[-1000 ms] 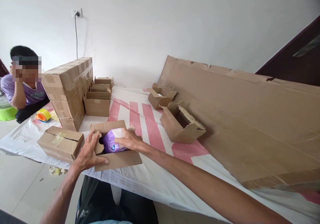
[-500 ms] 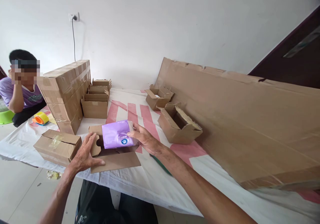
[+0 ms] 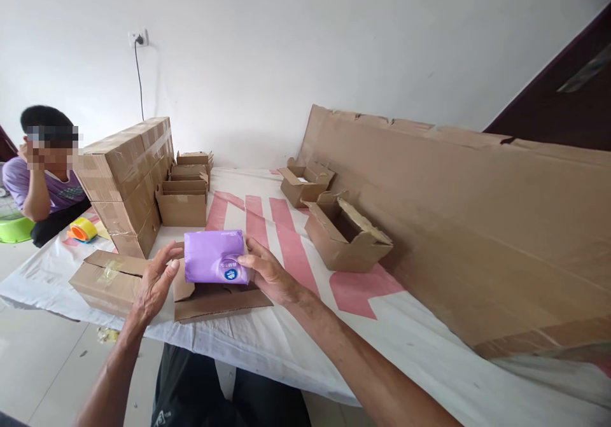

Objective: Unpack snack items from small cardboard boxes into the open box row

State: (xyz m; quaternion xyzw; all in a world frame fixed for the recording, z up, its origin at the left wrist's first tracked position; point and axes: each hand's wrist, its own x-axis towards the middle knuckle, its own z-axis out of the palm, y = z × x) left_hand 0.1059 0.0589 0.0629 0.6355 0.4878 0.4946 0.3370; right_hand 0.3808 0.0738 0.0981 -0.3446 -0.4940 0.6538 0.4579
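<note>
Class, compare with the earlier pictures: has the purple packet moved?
Yes. The purple packet has come up out of the open carton, which stays on the table; the right hand now holds it above.

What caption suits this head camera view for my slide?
Right hand holds a purple packet above an open cardboard box, left hand beside it.

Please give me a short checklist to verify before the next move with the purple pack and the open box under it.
1. Right hand grips the purple pack: ok.
2. Left hand at the pack's left end, open; contact: cannot tell.
3. Pack is clear above the open box: ok.
4. Box flaps are spread open: ok.
5. Box inside is free of other things: cannot tell, the pack hides it.
6. Taped box lies close on the left, beside the left hand: ok.
</note>
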